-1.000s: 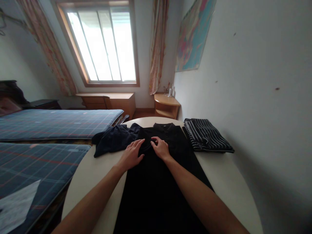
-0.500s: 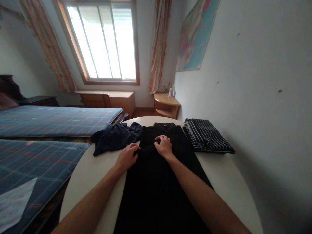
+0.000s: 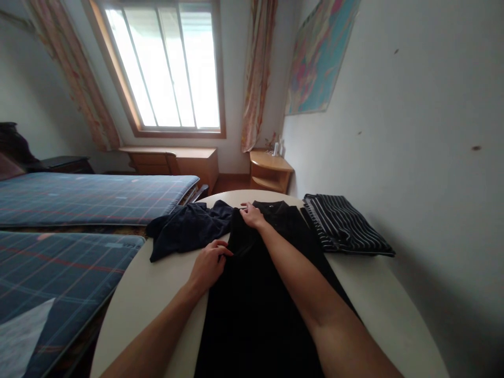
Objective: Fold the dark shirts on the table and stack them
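A black collared shirt (image 3: 271, 294) lies spread lengthwise on the round cream table (image 3: 153, 299), its collar at the far end. My left hand (image 3: 210, 262) is at the shirt's left edge, fingers bent and pinched on the cloth. Farther up, my right hand (image 3: 252, 214) reaches across to the left shoulder beside the collar. Its fingers are somewhat apart over the cloth, and the fingertips are partly hard to make out. My right forearm covers part of the shirt's right side.
A crumpled navy garment (image 3: 189, 226) lies left of the shirt. On the right sits a folded black-and-white striped garment (image 3: 346, 223), near the white wall (image 3: 425, 199). Plaid mattresses (image 3: 90, 199) stand left of the table; a wooden corner shelf (image 3: 271, 164) is beyond it.
My right hand has moved up and left from the middle of the shirt to its left shoulder. My left hand stays at the left edge, and the view has shifted slightly.
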`<state>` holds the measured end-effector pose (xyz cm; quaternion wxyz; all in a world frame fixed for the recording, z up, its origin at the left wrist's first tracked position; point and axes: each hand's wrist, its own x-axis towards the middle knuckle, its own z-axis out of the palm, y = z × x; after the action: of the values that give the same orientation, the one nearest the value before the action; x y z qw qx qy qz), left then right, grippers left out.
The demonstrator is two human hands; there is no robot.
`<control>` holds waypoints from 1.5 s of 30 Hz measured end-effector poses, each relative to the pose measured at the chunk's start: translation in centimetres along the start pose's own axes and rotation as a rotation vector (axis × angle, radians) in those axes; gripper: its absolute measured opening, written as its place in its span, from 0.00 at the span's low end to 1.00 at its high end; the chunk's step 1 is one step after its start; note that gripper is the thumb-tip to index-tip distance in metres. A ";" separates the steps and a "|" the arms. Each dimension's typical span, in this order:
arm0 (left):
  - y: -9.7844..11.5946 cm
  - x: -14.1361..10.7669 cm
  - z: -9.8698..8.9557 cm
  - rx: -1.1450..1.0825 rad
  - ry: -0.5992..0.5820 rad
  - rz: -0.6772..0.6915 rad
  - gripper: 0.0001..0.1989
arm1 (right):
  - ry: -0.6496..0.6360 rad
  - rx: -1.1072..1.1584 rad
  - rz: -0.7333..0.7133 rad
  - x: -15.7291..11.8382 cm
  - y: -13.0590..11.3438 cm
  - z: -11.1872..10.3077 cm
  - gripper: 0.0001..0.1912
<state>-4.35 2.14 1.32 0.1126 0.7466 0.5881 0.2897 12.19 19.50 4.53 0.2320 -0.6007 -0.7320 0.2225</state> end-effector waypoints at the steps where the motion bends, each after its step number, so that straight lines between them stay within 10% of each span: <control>1: 0.0 0.0 0.0 -0.002 -0.004 -0.012 0.18 | -0.015 0.001 -0.020 0.5 -0.3 0.2 0.20; 12: 0.6 0.0 -0.6 0.084 -0.028 -0.138 0.13 | -0.014 -0.061 -0.122 2.6 -1.2 2.1 0.21; 24: 1.2 0.4 -0.6 0.314 0.026 -0.303 0.13 | 0.143 -0.262 -0.278 -3.1 -2.2 2.6 0.20; 32: 1.8 0.2 -0.6 0.313 0.035 -0.335 0.07 | -0.175 -0.276 -0.196 -6.4 -1.0 3.9 0.38; 41: 3.0 -0.6 -0.8 0.152 0.115 -0.337 0.08 | 0.105 -0.239 -0.180 -6.5 -2.6 2.9 0.31; 45: 3.5 -0.7 -0.9 0.092 0.131 -0.301 0.07 | 0.007 -0.198 -0.047 -5.7 -4.3 1.7 0.38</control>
<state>-2.11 0.31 3.57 0.0819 0.6340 0.7121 0.2903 8.79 13.01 5.43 0.1793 -0.6042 -0.7634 0.1414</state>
